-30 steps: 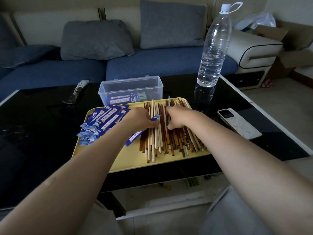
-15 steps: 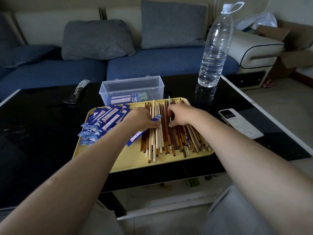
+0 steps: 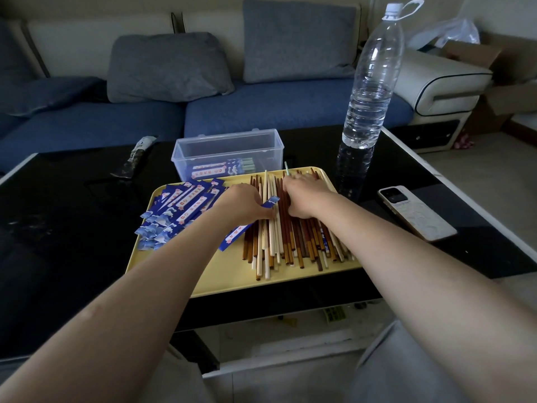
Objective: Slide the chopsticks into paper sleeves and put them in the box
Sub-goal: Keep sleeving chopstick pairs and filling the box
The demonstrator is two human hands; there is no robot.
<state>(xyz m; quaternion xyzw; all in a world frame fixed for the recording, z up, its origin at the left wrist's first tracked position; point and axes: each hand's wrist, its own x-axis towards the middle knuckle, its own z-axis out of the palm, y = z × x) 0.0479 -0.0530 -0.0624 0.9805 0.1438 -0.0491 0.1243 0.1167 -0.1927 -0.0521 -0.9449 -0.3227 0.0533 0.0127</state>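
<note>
Centre frame, on the yellow tray (image 3: 220,282): the left hand (image 3: 242,205) keeps its grip clamped on a blue sleeve (image 3: 247,225). The right hand (image 3: 305,196) has crept up the chopsticks (image 3: 290,242), fingers curled among them; whether they pinch one cannot be told, so selection continues. Beyond, the box (image 3: 228,154) holds finished pairs.

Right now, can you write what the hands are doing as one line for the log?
left hand: holds blue sleeve | right hand: picking in chopstick pile | box: some sleeved pairs inside
</note>
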